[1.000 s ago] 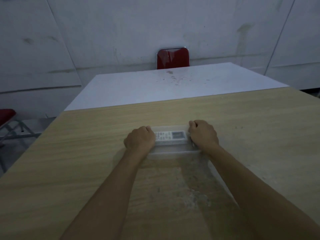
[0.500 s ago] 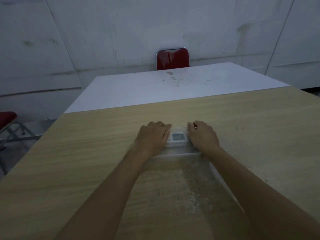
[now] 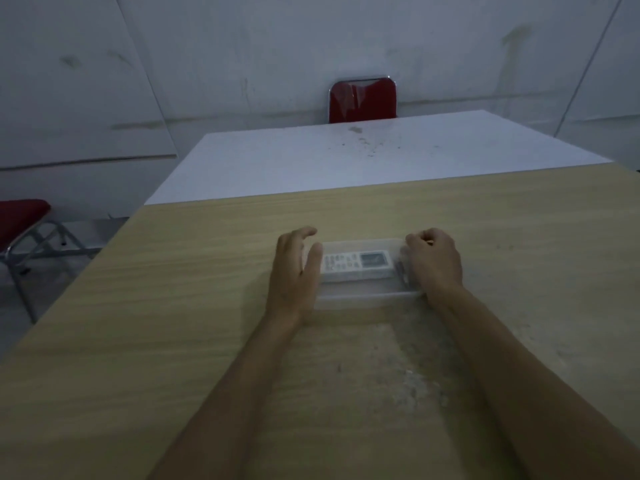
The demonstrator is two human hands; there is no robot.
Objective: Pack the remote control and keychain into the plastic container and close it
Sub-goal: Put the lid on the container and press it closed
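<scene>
A clear plastic container lies on the wooden table with its lid on. Through the lid I see the white remote control, buttons to the left and screen to the right. A dark shape at the container's right end may be the keychain; it is too dim to be sure. My left hand stands edge-on against the container's left end, fingers spread and curved. My right hand is curled in a fist on the container's right end.
The wooden table runs wide on both sides, with a scuffed patch near me. A white table joins it at the back. A red chair stands behind that, and another red chair at the far left.
My left hand has come off the lid and moved back to the container's left end with fingers spread, uncovering the remote. My right hand has stayed at the right end.
</scene>
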